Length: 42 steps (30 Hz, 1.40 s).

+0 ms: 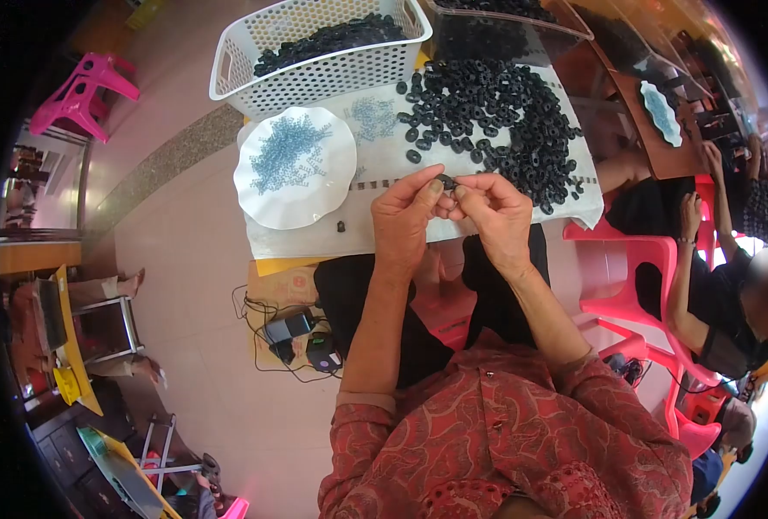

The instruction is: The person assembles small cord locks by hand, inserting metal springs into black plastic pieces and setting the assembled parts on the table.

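Small black part (446, 182): held above near side of table (293, 244), between both hands.
Left hand (404, 214): fingers pinching part's left end.
Right hand (498, 221): fingers closed on right end.
Step in hand: apparently fine fingertip work; detail too small to tell.
Next move: seemingly calls for steady pinch, careful alignment.
Black pieces (496, 112): heaped far right.
Plate (327, 203): left, bearing pale-blue bits (284, 151).

A gap runs between plate (302, 208) and black pile (535, 130) — white basket (332, 83) stands behind.

Single head-worn view, facing forward and down, just above hands (405, 221)
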{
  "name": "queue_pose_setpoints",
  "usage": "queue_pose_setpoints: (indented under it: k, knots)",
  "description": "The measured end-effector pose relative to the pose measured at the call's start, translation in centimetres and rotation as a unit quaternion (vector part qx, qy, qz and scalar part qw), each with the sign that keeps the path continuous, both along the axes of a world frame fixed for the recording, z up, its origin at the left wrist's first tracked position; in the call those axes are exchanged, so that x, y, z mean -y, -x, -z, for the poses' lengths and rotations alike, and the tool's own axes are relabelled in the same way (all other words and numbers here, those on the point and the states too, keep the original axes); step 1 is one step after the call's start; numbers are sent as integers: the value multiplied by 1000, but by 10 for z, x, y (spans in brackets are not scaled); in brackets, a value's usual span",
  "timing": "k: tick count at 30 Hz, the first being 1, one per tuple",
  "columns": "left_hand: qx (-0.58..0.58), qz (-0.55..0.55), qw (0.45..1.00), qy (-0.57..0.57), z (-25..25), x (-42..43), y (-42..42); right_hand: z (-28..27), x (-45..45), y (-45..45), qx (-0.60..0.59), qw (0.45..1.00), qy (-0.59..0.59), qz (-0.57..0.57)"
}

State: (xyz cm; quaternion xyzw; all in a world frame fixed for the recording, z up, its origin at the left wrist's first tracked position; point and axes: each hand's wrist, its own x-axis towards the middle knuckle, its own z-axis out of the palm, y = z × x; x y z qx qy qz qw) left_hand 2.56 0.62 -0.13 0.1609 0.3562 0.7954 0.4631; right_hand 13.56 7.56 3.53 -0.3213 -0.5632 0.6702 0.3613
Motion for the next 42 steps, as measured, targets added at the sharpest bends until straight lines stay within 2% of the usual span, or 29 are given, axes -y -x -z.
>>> queue_pose_setpoints:
  k: [5,12,17,22,30,42]
  knots:
    - [-48,-17,998,39,2,0,-1,1,1,1,-6,1000,9,5]
    - [-65,-35,997,35,2,-2,-4,4,1,3,-12,1000,3,16]
    - [-127,-46,990,47,3,-2,-3,5,2,3,4,1000,0,27]
    - [-139,-49,988,45,1,-1,-4,4,4,4,14,999,3,35]
    - [-166,-53,983,48,-1,1,-4,6,5,4,-37,999,20,26]
    - [-187,-44,981,41,1,3,1,4,4,4,-5,1000,-5,19]
